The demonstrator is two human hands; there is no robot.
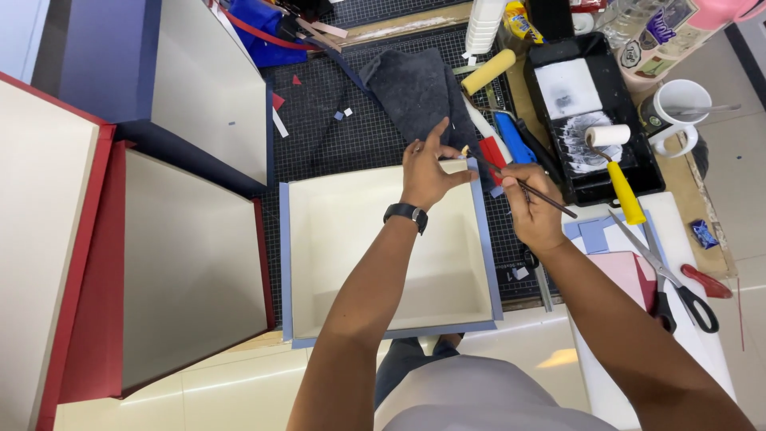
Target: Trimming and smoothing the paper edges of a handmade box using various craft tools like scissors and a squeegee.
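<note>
An open box (383, 255) with a cream inside and pale blue edging sits in the middle of the worktop (542, 343), on a black gridded cutting mat (351, 140); nothing lies inside it. The left hand (427, 172) rests on the far right corner of the box, fingers spread and thumb pressed against the blue rim, a black watch (407, 213) on its wrist. The right hand (533, 209) hovers just beside that same corner, outside the box's right wall, its fingers pinched shut around a thin dark brush (519, 182). The brush tip reaches the box corner right next to the left thumb.

To the right of the box, beyond the right hand, a black paint tray (546, 100) holds white glue and a small white roller with a yellow handle (614, 164). Further right of the tray stands a white mug (678, 108) with a stick in it. Scissors (666, 275) with black handles lie near the box's right side, behind the right forearm. A yellow foam roller (488, 72) and a grey cloth (415, 92) lie beyond the far edge of the box. To the left of the box stand larger open boxes, red-edged ones (120, 263) nearest and a dark blue one (159, 72) further back.
</note>
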